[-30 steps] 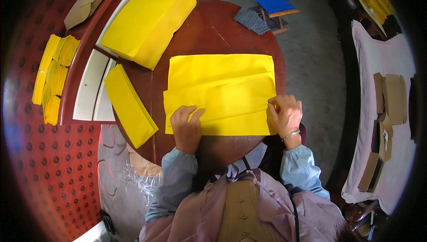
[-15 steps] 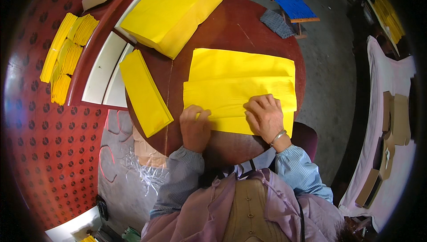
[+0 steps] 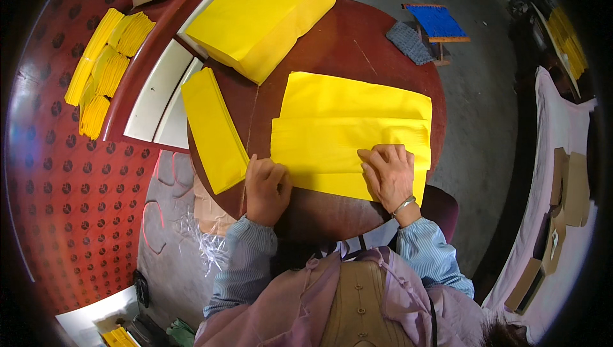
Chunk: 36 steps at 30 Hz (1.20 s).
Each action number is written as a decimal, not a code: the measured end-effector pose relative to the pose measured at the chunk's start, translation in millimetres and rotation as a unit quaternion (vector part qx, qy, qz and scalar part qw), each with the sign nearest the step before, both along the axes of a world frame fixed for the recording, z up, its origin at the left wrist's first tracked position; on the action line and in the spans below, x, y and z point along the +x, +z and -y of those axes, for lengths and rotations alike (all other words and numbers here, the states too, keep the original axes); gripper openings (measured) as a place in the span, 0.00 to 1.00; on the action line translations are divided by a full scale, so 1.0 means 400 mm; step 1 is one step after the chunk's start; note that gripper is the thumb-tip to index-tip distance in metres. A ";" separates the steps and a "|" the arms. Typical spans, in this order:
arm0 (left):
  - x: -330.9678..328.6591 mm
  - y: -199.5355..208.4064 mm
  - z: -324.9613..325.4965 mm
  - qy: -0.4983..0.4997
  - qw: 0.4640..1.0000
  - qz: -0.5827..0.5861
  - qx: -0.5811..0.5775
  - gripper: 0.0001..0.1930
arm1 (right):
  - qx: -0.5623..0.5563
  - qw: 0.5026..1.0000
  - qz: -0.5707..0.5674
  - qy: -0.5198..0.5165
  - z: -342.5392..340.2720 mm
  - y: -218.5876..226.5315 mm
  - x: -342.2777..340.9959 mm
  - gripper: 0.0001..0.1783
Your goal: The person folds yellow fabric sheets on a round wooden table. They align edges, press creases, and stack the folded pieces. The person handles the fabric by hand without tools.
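Note:
A pile of yellow paper sheets lies in front of me on a round dark red table, with one layer set lower than the sheet behind it. My right hand rests palm down on the pile's near right part, fingers bent and slightly apart, gripping nothing. My left hand is off the sheets, over the table's near left edge, its fingers loosely curled and nothing seen in them. Its fingertips are close to the near corner of a long folded yellow paper bundle; contact is unclear. A silver bangle is on the right wrist.
A tall yellow paper stack stands at the table's far left. Folded yellow bundles lie on the red patterned surface at left. A blue-topped stool is beyond the table, and opened cardboard boxes lie on a pink cloth at right.
My left hand has left the sheets' near left edge and moved left toward the folded bundle. The right hand stays on the sheets. The whole view has shifted slightly.

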State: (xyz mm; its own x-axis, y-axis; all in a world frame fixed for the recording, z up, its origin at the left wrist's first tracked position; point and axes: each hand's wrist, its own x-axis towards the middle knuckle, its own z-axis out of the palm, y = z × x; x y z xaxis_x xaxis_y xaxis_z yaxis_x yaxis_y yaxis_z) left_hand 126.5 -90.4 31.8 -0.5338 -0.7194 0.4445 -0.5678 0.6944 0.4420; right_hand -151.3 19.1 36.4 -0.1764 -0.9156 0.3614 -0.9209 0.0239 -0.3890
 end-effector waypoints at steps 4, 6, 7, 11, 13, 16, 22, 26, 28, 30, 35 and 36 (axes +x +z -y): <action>-0.084 0.028 -0.013 -0.015 0.996 -0.086 -0.006 0.06 | 0.003 1.000 0.001 0.000 -0.001 -0.003 0.002 0.15; -0.178 0.021 -0.020 -0.044 0.995 -0.065 0.057 0.10 | 0.007 1.000 -0.011 -0.007 -0.002 -0.006 0.002 0.15; -0.217 0.015 -0.017 -0.063 0.993 -0.062 0.081 0.13 | 0.002 1.000 -0.011 -0.010 -0.002 -0.007 0.003 0.15; -0.306 -0.032 0.016 -0.069 0.995 -0.003 0.073 0.33 | -0.014 1.000 -0.003 -0.014 -0.004 -0.009 0.002 0.15; -0.310 -0.059 0.021 -0.054 0.997 0.043 0.037 0.35 | -0.014 1.000 0.004 -0.028 -0.012 -0.010 -0.011 0.15; -0.309 -0.089 0.020 -0.037 0.995 0.092 0.020 0.38 | -0.005 0.998 0.005 -0.064 -0.044 -0.012 -0.055 0.15; -0.316 -0.087 0.015 -0.031 0.991 0.127 0.008 0.42 | -0.017 0.987 -0.011 -0.159 -0.128 -0.020 -0.148 0.14; -0.317 -0.070 0.010 -0.027 0.988 0.153 0.021 0.43 | -0.021 0.980 -0.041 -0.192 -0.138 0.002 -0.154 0.14; -0.321 -0.065 0.010 -0.025 0.984 0.175 0.032 0.43 | -0.043 0.983 -0.050 -0.170 -0.117 0.021 -0.131 0.17; -0.322 -0.066 0.009 -0.025 0.978 0.202 0.038 0.43 | -0.087 0.994 0.027 -0.058 -0.055 0.011 -0.055 0.21; -0.331 -0.086 0.015 -0.008 0.969 0.245 0.032 0.42 | 0.112 0.992 -0.032 0.057 0.122 -0.054 0.056 0.39; -0.333 -0.090 0.016 -0.003 0.969 0.246 0.011 0.41 | 0.162 0.984 -0.063 0.041 0.143 -0.067 0.045 0.41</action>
